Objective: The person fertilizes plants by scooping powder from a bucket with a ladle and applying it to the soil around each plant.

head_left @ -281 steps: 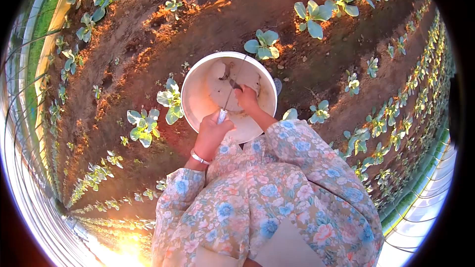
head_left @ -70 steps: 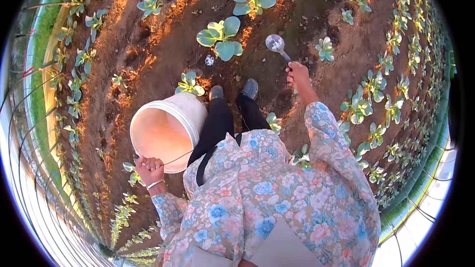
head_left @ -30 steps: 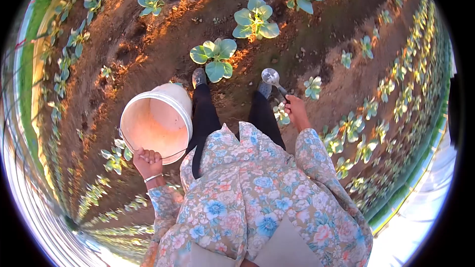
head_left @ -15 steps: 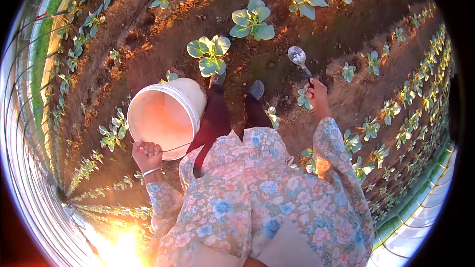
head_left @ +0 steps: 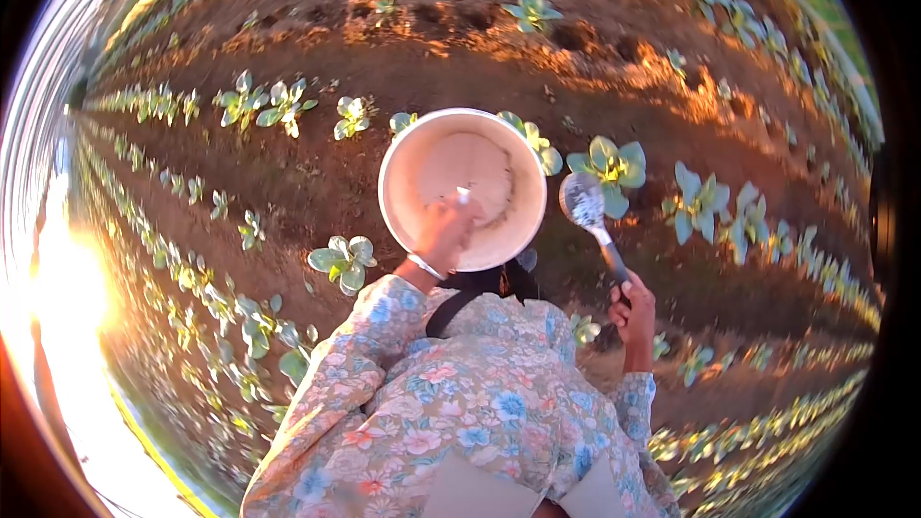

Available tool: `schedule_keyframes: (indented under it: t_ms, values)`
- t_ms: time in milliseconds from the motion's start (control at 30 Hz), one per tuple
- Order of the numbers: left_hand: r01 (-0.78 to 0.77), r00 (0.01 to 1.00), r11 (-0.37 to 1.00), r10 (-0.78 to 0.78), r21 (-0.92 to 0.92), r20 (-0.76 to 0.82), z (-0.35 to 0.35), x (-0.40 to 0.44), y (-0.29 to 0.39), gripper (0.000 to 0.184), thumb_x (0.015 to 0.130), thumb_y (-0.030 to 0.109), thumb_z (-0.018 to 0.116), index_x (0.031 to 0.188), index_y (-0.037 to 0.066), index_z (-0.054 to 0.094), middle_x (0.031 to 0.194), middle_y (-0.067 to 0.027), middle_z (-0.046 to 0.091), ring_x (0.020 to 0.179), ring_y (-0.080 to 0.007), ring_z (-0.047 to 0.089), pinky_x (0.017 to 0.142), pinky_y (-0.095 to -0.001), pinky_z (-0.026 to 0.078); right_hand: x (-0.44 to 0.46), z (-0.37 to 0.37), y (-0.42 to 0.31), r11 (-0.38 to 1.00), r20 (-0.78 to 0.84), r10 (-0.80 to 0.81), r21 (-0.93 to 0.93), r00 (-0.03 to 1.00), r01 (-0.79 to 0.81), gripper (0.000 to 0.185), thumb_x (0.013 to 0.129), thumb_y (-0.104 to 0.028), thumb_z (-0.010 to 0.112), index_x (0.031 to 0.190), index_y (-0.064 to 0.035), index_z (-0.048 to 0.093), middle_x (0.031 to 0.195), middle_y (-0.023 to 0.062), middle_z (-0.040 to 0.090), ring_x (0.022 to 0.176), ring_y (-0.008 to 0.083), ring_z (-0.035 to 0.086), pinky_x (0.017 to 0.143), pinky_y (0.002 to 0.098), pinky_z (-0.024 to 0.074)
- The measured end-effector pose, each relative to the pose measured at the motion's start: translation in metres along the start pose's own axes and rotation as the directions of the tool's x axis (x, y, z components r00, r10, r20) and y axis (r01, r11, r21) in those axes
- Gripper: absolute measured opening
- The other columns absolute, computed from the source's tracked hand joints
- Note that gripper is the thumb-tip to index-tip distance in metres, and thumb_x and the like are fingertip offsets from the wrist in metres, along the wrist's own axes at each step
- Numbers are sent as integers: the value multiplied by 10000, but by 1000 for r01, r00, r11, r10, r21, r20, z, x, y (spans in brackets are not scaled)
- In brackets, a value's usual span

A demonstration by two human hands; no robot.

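The left forearm (head_left: pixel 369 321) comes from seven o'clock, and the left hand (head_left: pixel 447 233), a little blurred, is near the centre with bent fingers. The right hand (head_left: pixel 633 310), at four o'clock, has its fingers curled; the right forearm (head_left: pixel 637 362) points to twelve.

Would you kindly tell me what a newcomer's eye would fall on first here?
Probably the pale bucket at the centre, with the left hand in front of its opening. Next might come the spoon to its right, white specks in its bowl, held in the right hand. The bright glare at the left edge also stands out.
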State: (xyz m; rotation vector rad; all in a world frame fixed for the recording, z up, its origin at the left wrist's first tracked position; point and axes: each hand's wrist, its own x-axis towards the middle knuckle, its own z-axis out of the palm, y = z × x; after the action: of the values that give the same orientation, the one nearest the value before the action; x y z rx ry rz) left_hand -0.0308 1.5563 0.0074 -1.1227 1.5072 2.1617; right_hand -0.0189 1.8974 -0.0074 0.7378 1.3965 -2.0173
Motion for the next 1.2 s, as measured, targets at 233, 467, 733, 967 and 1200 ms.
schedule_keyframes:
  t_ms: [233, 467, 733, 967, 1200]
  values:
    - [-173, 974, 862, 77, 476, 214, 28, 14, -24, 172, 723, 227, 617, 826, 90, 630, 641, -38, 558, 568, -135, 520, 519, -289, 408, 142, 77, 56, 942, 196, 206, -306, 959, -140, 251, 876, -188, 522, 1044, -2, 530, 678, 24, 491, 429, 74, 374, 370, 209, 309]
    - [-418, 872, 555, 23, 719, 489, 48, -3, -23, 224, 702, 267, 581, 762, 51, 598, 686, -152, 603, 644, -299, 601, 609, -410, 452, 234, 95, 114, 684, -273, -152, -723, 950, -98, 200, 858, -167, 515, 845, 32, 526, 659, 93, 550, 428, 169, 498, 375, 314, 421]
    - [-473, 815, 521, -46, 710, 577, 68, -2, -31, 217, 691, 270, 549, 741, 64, 591, 695, -168, 602, 653, -361, 593, 625, -436, 460, 254, 46, 178, 984, -250, 80, -135, 965, -117, 155, 864, -140, 519, 936, -3, 533, 658, 72, 516, 442, 139, 442, 359, 261, 368]
    - [-439, 878, 435, 20, 786, 479, 62, 6, -13, 296, 702, 343, 557, 808, 72, 612, 744, -175, 620, 703, -370, 602, 681, -434, 483, 253, 38, 165, 997, 58, 30, -75, 998, -26, 130, 866, -142, 526, 948, -41, 527, 701, 59, 469, 485, 109, 412, 395, 236, 339]
    - [-147, 974, 777, 7, 612, 226, 32, 42, -34, 183, 729, 157, 611, 871, 41, 621, 761, -36, 616, 716, -132, 577, 652, -288, 473, 160, 86, 90, 985, 79, 127, 108, 989, -135, 127, 861, -160, 525, 949, -68, 530, 702, 33, 467, 488, 68, 359, 414, 220, 325]
